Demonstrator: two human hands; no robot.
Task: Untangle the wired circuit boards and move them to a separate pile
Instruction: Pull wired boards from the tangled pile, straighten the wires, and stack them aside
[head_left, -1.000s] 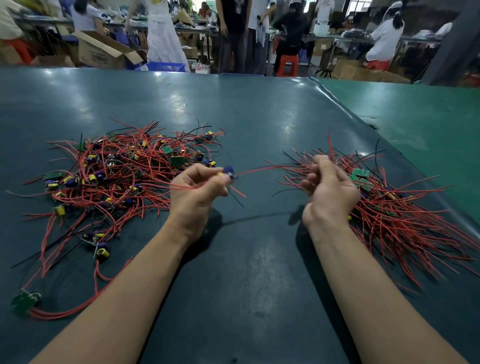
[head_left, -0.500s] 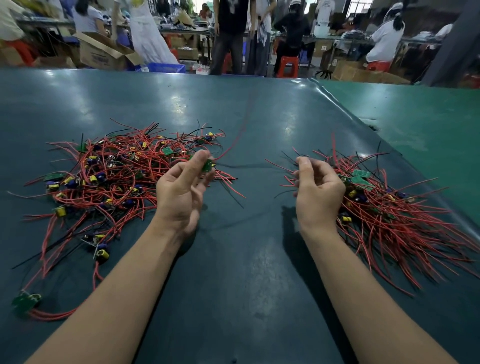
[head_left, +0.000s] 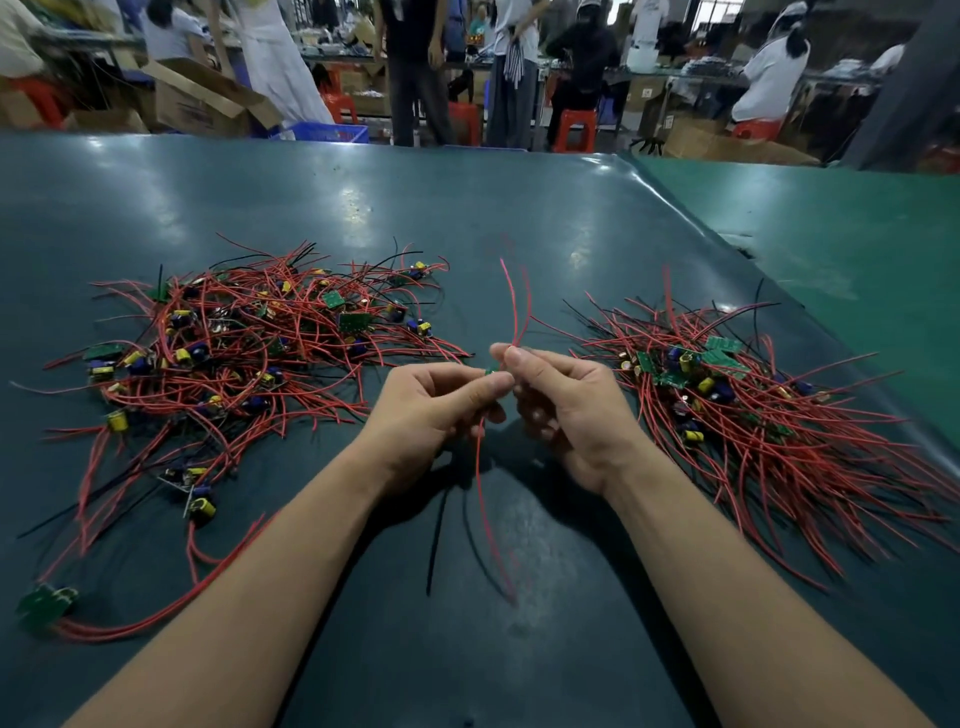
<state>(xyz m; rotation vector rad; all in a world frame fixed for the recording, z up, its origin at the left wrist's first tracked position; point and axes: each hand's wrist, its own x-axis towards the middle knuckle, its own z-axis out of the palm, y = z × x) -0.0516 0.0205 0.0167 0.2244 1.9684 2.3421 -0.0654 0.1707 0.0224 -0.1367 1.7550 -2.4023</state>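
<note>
head-worn view, facing forward and down, close above table (head_left: 467, 208)

no words or nos. can be read anywhere. the cardboard box (head_left: 202, 106) far back has dark print on its side, but it's too blurry to make out, and so are the little marks on other far boxes

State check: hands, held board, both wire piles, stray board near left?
Left hand: pinches the small green circuit board.
Right hand: pinches the same board's red wires.
Small green circuit board: lifted between both hands, wires trailing up and down.
Left tangled pile of red-wired boards: knotted, on table.
Right pile of red-wired boards: fanned out, on table.
Green board at near left: lies apart.
</note>
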